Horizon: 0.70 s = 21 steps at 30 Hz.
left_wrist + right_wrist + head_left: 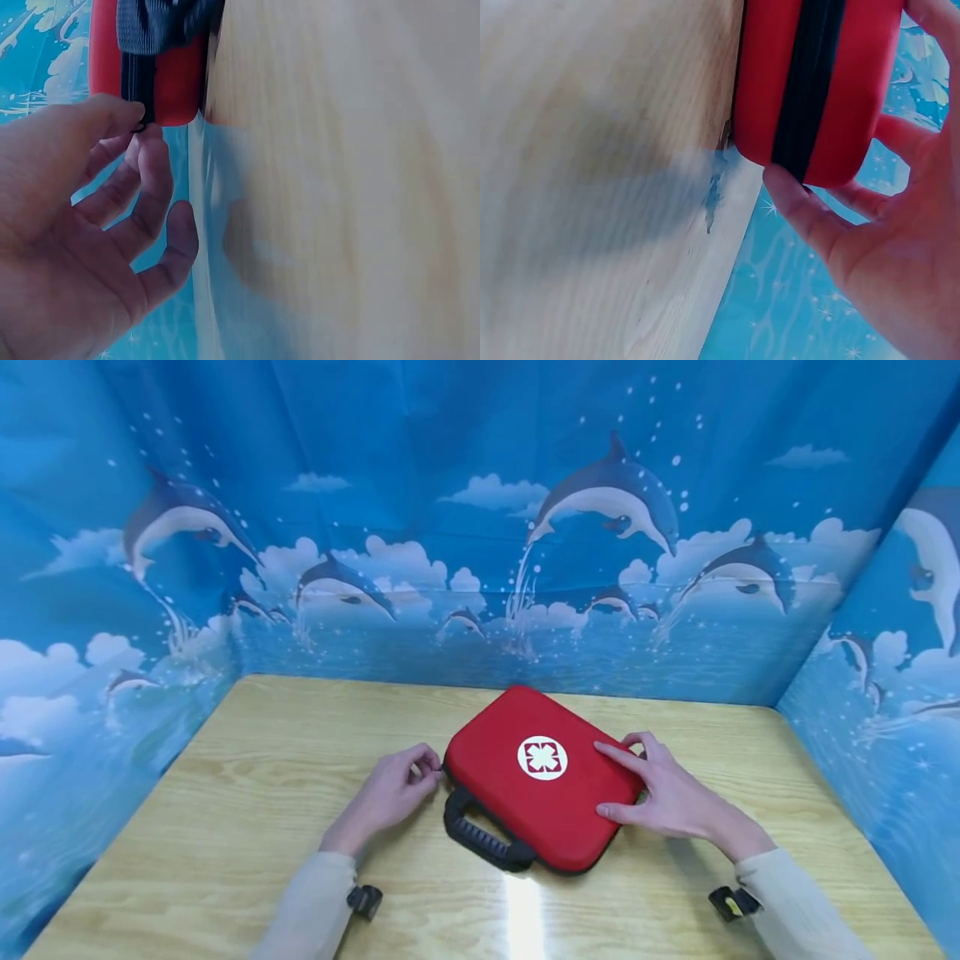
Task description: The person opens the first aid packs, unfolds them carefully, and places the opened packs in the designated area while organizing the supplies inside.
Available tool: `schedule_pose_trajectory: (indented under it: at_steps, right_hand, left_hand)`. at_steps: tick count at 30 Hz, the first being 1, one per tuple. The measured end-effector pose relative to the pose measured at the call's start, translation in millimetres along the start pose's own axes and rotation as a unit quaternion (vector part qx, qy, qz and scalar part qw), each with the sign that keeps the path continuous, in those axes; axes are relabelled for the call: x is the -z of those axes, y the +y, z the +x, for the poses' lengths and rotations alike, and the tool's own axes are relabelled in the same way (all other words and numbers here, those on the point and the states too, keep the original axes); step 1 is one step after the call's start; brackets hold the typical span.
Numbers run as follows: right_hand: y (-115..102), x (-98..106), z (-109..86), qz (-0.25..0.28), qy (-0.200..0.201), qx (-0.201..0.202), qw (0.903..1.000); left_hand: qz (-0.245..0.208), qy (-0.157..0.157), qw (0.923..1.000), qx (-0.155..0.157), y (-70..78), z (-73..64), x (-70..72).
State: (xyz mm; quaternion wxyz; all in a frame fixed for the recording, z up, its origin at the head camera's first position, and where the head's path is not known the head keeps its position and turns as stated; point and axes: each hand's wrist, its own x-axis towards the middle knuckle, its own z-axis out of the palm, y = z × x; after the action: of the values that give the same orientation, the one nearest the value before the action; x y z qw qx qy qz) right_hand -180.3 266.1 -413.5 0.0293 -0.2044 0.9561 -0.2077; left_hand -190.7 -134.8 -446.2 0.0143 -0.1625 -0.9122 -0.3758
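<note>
A red first-aid case (487, 739) with a white cross emblem lies flat and slanted on the table, its black handle (483, 839) facing the near left. At the case's left corner my left hand (397, 789) pinches the zipper pull (139, 129) between thumb and forefinger, the other fingers loosely bent; most of the pull is hidden by the fingertips. My right hand (667, 793) holds the case's right end, thumb and forefinger spread on it in the head view. The right wrist view shows the black zipper band (806, 90) running down to the thumb tip.
The case rests on a light wooden table (300, 727). A blue curtain printed with dolphins (420, 635) stands behind the table and along both sides. Small dark cameras sit on both wrists, the left camera (365, 902) and the right camera (733, 903).
</note>
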Motion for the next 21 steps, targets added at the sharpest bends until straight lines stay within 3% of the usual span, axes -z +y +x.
schedule_pose_trajectory:
  at_steps: [6, 10, 14, 17, 21]
  right_hand:
    - [-2, 0, -23.4, 0.022, -0.011, 0.013, 0.9996]
    - [-4, -2, -37.0, -0.001, 0.007, 0.037, 0.9993]
    - [-8, -8, -46.9, -0.040, 0.047, 0.080, 0.9949]
    - [-13, -12, -48.3, -0.061, 0.084, 0.129, 0.9862]
    - [-20, -18, -41.5, -0.070, 0.093, 0.179, 0.9769]
  left_hand:
    - [-0.004, 0.010, 0.9999, 0.001, -1.1, 17.0, -5.5]
    - [-0.014, 0.003, 0.9999, -0.009, -0.5, 32.3, -8.9]
    - [-0.023, -0.014, 0.9995, -0.018, 0.5, 48.8, -11.3]
    - [-0.021, -0.022, 0.9992, -0.026, 1.2, 59.8, -13.0]
    - [-0.023, -0.031, 0.9987, -0.034, 4.5, 71.8, -15.9]
